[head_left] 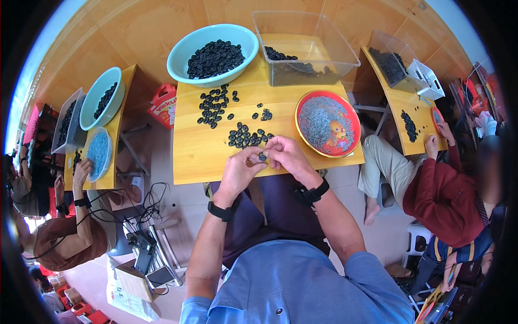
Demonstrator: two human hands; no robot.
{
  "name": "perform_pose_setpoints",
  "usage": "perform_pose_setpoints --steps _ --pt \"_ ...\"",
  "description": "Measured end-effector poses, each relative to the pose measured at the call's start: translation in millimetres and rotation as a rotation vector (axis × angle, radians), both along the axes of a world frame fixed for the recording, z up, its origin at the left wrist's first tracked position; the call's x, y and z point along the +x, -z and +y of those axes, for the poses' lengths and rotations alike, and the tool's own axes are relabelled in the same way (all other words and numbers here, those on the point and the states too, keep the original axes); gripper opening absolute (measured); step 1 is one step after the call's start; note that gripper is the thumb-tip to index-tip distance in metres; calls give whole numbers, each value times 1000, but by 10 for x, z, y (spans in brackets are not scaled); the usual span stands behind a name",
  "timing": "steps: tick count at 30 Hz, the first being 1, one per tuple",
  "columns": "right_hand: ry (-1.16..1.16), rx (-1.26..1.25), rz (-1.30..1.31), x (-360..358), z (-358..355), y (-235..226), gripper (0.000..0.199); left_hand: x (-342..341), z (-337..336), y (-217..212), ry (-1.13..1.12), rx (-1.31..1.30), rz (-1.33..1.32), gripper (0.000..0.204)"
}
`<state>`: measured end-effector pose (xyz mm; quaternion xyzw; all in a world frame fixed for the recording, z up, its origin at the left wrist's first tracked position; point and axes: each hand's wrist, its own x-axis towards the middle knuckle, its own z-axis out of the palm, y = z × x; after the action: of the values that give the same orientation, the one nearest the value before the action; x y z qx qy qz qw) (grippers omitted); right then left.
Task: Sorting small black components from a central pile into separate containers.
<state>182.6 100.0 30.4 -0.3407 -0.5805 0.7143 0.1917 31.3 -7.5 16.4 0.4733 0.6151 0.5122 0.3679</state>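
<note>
Over the front edge of the wooden table, my left hand (pixel 243 168) pinches a small dark oval piece (pixel 263 156) between thumb and fingers. My right hand (pixel 290 156) meets it there, fingertips pressed together at the piece; anything else in them is too small to make out. Just beyond my hands lies a cluster of black oval pieces (pixel 245 136), each with small openings. Right of them stands a red bowl (pixel 298 123) with a yellow rim, filled with many thin grey-blue slivers.
Farther back on the table (pixel 189 162) are another group of black pieces (pixel 212 106), a turquoise basin (pixel 175 67) of them and a clear plastic bin (pixel 307 73). People work at side tables left and right. Cables (pixel 148 208) hang at left.
</note>
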Motion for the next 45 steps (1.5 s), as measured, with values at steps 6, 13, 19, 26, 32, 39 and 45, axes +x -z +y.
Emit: perform_pose_setpoints --steps 6,13,19,26,32,39,45 --pt "-34 25 -19 5 17 50 10 12 19 -73 -24 4 267 29" --pt "-57 71 4 -35 20 -13 7 -38 34 -12 -45 -2 257 27" --pt "-36 52 -32 -2 -65 41 9 2 -39 -62 -22 62 289 17" --pt "-95 75 -72 15 -65 80 10 -3 -82 10 -22 54 302 19" --pt "-355 285 -205 -103 443 -282 10 -106 3 -56 5 -2 67 30" --pt "269 400 372 -762 603 -1250 19 -120 31 53 -265 83 -270 14" --pt "116 1079 -468 -455 512 -345 15 -57 -43 83 -223 36 -133 12"
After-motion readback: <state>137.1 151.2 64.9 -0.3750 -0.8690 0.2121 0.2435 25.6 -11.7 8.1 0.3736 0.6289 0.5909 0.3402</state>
